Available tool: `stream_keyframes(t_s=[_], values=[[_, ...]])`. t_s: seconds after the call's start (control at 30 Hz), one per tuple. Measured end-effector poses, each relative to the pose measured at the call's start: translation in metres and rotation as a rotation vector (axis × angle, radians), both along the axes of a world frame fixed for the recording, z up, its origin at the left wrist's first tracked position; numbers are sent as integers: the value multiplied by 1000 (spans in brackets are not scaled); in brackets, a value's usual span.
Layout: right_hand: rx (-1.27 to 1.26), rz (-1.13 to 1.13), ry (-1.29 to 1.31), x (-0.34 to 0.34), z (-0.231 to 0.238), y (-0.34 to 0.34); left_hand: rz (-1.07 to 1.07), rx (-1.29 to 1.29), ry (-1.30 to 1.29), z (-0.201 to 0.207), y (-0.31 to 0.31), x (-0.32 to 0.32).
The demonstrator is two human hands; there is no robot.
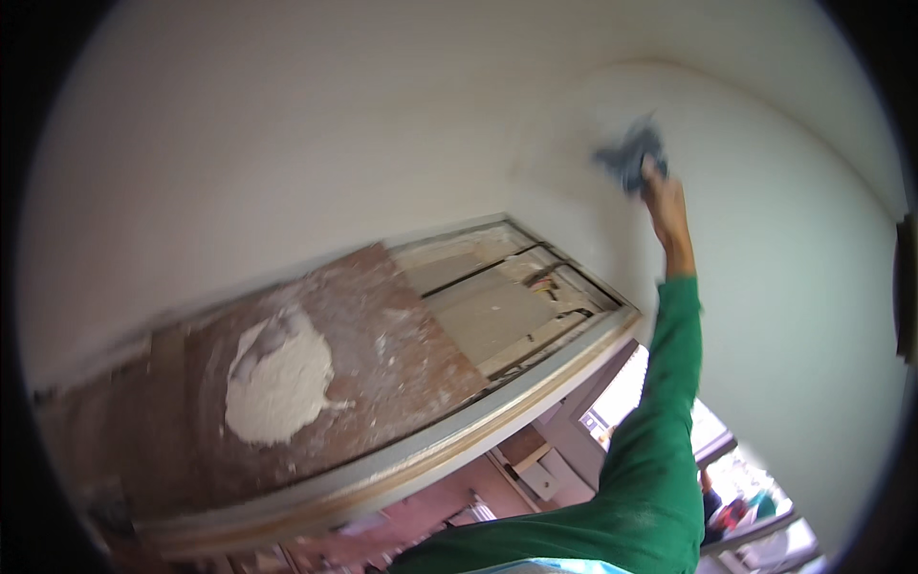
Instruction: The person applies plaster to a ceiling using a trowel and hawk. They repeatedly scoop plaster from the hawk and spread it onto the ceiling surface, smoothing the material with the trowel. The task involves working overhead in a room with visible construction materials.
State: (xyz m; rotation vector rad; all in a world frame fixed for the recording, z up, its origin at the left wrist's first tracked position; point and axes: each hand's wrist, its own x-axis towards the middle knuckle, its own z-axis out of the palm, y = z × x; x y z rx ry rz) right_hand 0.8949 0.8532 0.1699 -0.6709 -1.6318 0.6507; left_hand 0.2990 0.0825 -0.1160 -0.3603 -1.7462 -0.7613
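My right arm, in a green sleeve, reaches up to the pale wall point(784, 287). My right hand point(664, 196) is closed around a crumpled dark blue-grey cloth point(631, 155), smeared by motion. The cloth is at the wall's surface near the corner; whether it presses on it I cannot tell. My left hand does not show. Below and to the left, a pile of whitish powder point(287, 392) lies on a brown board point(392, 335), with a greyish lump point(263, 346) on it that I cannot make out.
The board rests on a framed ledge point(382, 478) with a pale front edge. At its right end, dark bars point(478, 273) cross a recess holding some loose wires point(543, 284). Far below are a reddish floor point(411, 507), furniture, bright windows and what looks like people point(736, 512).
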Motion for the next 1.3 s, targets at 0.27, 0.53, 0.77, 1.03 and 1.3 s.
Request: stream_keyframes(t_s=[0.27, 0.53, 0.77, 1.03, 1.3], values=[[92, -386, -368, -8, -151, -102, 351, -365, -132, 17, 7, 28], [-252, 139, 864, 42, -219, -139, 82, 100, -412, 33, 27, 47], [-335, -302, 897, 104, -346, -195, -1346, 798, -196, 71, 127, 155], [-537, -119, 1258, 78, -407, -313, -2272, -166, -440, 72, 253, 263], [-609, -523, 1111, 42, -447, -428, -2217, -480, -1754, -66, 332, 365]])
